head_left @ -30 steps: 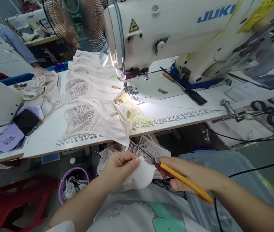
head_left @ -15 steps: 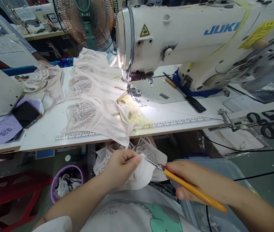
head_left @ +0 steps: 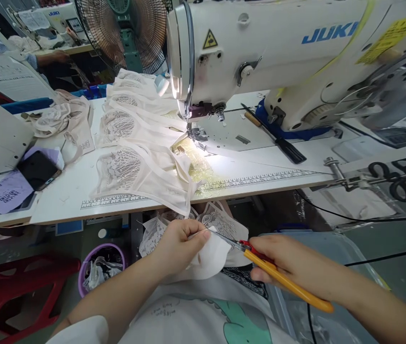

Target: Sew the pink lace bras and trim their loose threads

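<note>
My left hand point(head_left: 177, 246) pinches a small cream fabric piece point(head_left: 208, 258) in my lap, below the table edge. My right hand point(head_left: 292, 267) is closed round yellow-handled thread snips point(head_left: 278, 277), whose blades touch the top edge of that piece beside my left thumb. More lace pieces point(head_left: 217, 222) hang just behind my hands. A chain of sewn cream lace cups point(head_left: 131, 143) trails across the white table point(head_left: 67, 200) to the needle of the white JUKI sewing machine point(head_left: 260, 52).
A phone point(head_left: 38, 169) and purple paper slips lie at the table's left. A screwdriver point(head_left: 278, 138) rests by the machine base. A fan point(head_left: 131, 31) stands behind. A purple bin point(head_left: 99, 272) and a red stool point(head_left: 13, 291) sit on the floor at left, a clear plastic tub point(head_left: 317, 325) at right.
The snips' blades have moved left and down onto the top edge of the fabric piece near my left thumb. My left hand keeps its pinch. The view shifted slightly.
</note>
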The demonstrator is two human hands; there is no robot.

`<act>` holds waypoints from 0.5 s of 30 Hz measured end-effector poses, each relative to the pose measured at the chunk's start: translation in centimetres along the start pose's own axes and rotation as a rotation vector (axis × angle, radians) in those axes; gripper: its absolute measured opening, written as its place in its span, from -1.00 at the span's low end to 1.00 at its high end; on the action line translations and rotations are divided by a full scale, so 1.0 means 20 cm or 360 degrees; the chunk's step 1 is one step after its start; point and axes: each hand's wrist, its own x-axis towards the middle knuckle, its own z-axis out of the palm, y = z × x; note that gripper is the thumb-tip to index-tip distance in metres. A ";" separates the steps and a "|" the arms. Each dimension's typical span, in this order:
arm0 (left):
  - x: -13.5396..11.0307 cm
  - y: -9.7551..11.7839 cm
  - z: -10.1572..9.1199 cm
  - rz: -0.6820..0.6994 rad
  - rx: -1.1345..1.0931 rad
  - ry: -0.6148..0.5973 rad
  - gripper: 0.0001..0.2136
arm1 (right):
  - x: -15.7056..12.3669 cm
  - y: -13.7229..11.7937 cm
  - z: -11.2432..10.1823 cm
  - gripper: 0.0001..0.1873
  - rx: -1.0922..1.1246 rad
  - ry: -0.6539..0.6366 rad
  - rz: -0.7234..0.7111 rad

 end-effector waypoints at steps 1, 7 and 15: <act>0.00 0.00 0.00 -0.0002 0.0008 -0.0010 -0.70 | 0.00 0.00 0.01 -0.57 0.0008 0.0013 0.0011; 0.01 -0.03 0.00 -0.0004 -0.0040 -0.0009 -0.73 | 0.02 0.04 0.08 -0.52 0.0083 0.0124 0.0024; -0.01 -0.08 0.00 0.0151 0.0104 0.0042 -0.75 | 0.05 -0.03 0.11 -0.59 0.0447 0.0518 -0.0126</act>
